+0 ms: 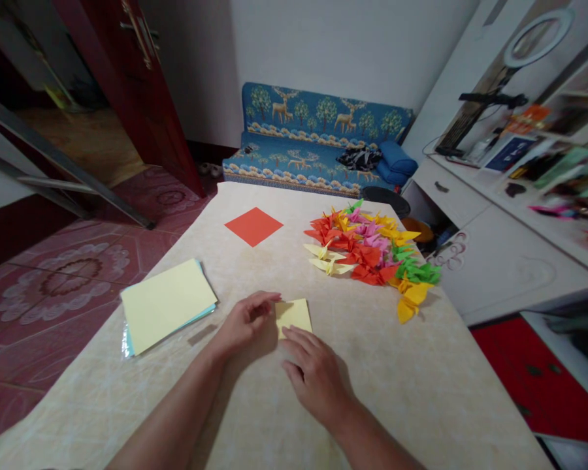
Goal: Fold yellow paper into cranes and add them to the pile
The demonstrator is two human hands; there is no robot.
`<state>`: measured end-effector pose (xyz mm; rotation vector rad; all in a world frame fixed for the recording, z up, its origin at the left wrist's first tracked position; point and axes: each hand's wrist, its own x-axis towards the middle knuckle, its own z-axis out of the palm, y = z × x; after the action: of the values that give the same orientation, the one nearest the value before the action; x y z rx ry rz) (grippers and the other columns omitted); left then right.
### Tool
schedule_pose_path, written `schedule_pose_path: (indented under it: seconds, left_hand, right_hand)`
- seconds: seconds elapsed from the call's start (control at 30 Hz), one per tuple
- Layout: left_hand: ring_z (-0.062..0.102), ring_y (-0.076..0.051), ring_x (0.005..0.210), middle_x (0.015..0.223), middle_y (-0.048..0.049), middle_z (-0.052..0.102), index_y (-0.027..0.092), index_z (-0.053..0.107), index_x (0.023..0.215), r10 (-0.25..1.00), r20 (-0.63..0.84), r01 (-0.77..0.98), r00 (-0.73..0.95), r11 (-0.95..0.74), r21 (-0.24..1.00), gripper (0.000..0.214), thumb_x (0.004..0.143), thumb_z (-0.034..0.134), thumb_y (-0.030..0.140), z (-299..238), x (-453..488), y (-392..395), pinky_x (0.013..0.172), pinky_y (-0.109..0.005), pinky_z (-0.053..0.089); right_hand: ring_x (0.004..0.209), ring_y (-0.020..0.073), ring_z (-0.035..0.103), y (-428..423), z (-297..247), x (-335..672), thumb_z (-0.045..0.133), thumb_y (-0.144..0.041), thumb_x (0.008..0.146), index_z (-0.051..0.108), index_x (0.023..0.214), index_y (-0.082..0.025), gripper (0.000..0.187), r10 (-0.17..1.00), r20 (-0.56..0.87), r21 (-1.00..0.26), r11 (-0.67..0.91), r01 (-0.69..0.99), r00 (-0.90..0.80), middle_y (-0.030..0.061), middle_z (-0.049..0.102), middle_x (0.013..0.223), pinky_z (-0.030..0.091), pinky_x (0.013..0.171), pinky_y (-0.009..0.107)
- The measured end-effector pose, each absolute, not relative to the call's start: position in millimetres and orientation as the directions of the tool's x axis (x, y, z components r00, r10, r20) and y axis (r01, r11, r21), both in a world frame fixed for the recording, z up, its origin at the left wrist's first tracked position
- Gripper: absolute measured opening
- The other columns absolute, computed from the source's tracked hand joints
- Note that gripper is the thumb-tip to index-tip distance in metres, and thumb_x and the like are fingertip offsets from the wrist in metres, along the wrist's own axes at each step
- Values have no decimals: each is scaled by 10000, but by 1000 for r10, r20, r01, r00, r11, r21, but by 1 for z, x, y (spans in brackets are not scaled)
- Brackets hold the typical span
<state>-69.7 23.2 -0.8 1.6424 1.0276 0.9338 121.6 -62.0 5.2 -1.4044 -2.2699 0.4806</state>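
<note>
A small folded yellow paper (pixel 294 314) lies on the beige table (pixel 421 385) in front of me. My left hand (pixel 245 323) pinches its left edge with curled fingers. My right hand (pixel 313 372) rests on the paper's near edge, fingers pressed flat on it. A stack of pale yellow sheets (pixel 166 303) in a clear wrapper lies to the left. One red square sheet (pixel 253 226) sits farther back. A pile of folded paper cranes (pixel 372 251) in red, yellow, pink, orange and green is at the right.
A blue patterned sofa (pixel 313 140) stands beyond the table's far edge. White cabinets and shelves (pixel 494 241) with clutter and a ring light (pixel 539 36) run along the right. A dark red door (pixel 137 85) stands open at the left over a tiled floor.
</note>
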Motion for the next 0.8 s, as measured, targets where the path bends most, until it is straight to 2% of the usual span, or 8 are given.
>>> schedule_pose_path:
  seconds: [0.1, 0.2, 0.3, 0.43, 0.5, 0.63, 0.73, 0.8]
  left_hand:
    - [609, -171, 791, 955, -89, 688, 145, 673, 1068, 980, 16, 25, 201, -21, 999, 349, 763, 664, 314, -5, -73, 29, 722, -287, 469]
    - [627, -178, 795, 992, -107, 709, 151, 681, 1048, 991, -89, -102, 102, 100, 990, 402, 702, 738, 348, -6, -73, 33, 692, -271, 466]
    - [630, -169, 790, 993, -111, 716, 148, 693, 1028, 991, -96, -123, 91, 107, 987, 403, 683, 760, 345, -6, -72, 34, 697, -261, 466]
    - [629, -160, 769, 973, -108, 716, 139, 691, 1036, 991, -95, -123, 93, 106, 987, 415, 688, 756, 356, -7, -72, 32, 682, -255, 472]
    - [632, -160, 780, 970, -103, 714, 140, 690, 1039, 991, -92, -138, 93, 104, 985, 412, 698, 748, 365, -7, -73, 32, 697, -258, 478]
    - [631, -146, 750, 956, -94, 713, 142, 699, 1023, 992, -77, -168, 101, 93, 981, 401, 705, 740, 382, -7, -73, 33, 703, -262, 484]
    - [631, -152, 755, 959, -99, 711, 138, 697, 1028, 992, -80, -191, 97, 97, 977, 412, 702, 743, 385, -8, -73, 33, 708, -267, 485]
    - [631, -153, 774, 977, -100, 710, 141, 692, 1040, 992, -96, -209, 88, 112, 972, 420, 698, 749, 378, -8, -73, 33, 722, -262, 481]
  right_hand:
    - [1252, 207, 460, -61, 1, 123, 518, -117, 826, 615, 1175, -197, 371, 918, 228, -473, 395, 788, -324, 76, 554, 1328, 378, 1081, 401]
    - [1320, 260, 393, -54, 2, 118, 492, -77, 818, 568, 1242, -98, 432, 900, 201, -326, 433, 840, -386, 157, 473, 1399, 365, 1094, 437]
    - [1297, 321, 428, -45, 7, 105, 461, 24, 784, 547, 1232, 31, 457, 860, 71, -116, 510, 853, -505, 274, 489, 1339, 414, 1047, 467]
    - [1153, 407, 551, -38, 7, 84, 455, 65, 762, 563, 1195, 52, 446, 861, -50, 94, 509, 856, -506, 340, 549, 1221, 534, 802, 565]
    - [1087, 416, 594, -37, 5, 77, 462, 80, 751, 559, 1174, 88, 434, 839, -46, 143, 543, 828, -542, 372, 565, 1165, 528, 778, 588]
    - [965, 381, 655, -32, 11, 77, 464, 101, 727, 603, 1101, 57, 402, 820, -12, 96, 571, 815, -573, 346, 631, 1070, 523, 756, 570]
    - [756, 298, 690, -16, 29, 88, 507, 53, 731, 682, 878, -54, 252, 869, -19, -92, 491, 866, -494, 228, 716, 820, 526, 638, 386]
    - [679, 244, 683, -2, 40, 100, 506, -39, 797, 679, 848, -107, 193, 892, 25, -120, 452, 884, -452, 164, 717, 749, 488, 603, 310]
